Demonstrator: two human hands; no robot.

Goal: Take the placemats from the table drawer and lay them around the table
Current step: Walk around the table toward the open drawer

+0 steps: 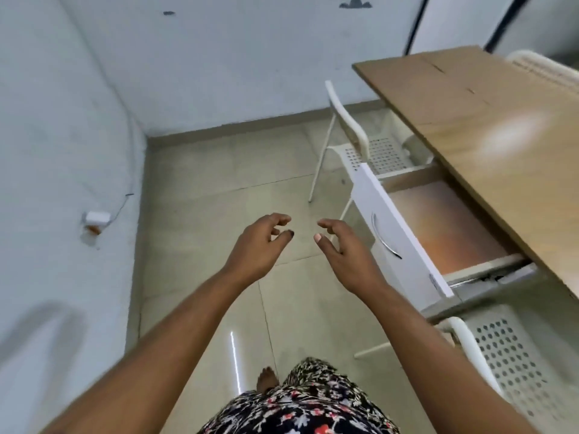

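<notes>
Fingers of both hands are loosely curled and a little spread, and they hold nothing. Both arms reach forward over the tiled floor (219,189). The left hand (257,245) is seen from its back, its thumb tip pointing to the right; the right hand (341,249) is just beside it, its thumb and forefinger pointing to the left, so the two hands face each other with a small gap between them. Neither hand touches the drawer.

To the right of the hands stands the table (488,120), with a wooden top whose long edge runs from the upper middle of the view down to the right border. Under this edge the drawer (404,233) is pulled out toward the person. Its white front panel carries a curved metal handle (385,236), and the long axis of the front runs parallel to the table edge. Inside the drawer a flat sheet with an orange-brown colour fading to pale (438,227) lies on the bottom, its long side along the drawer; I cannot tell for sure if it is a placemat or the drawer floor.

One white chair with a perforated seat (369,151) stands beyond the drawer, partly under the table. Another white perforated chair (501,364) is near the lower right corner. A person's flowered garment (307,402) shows at the bottom.
</notes>
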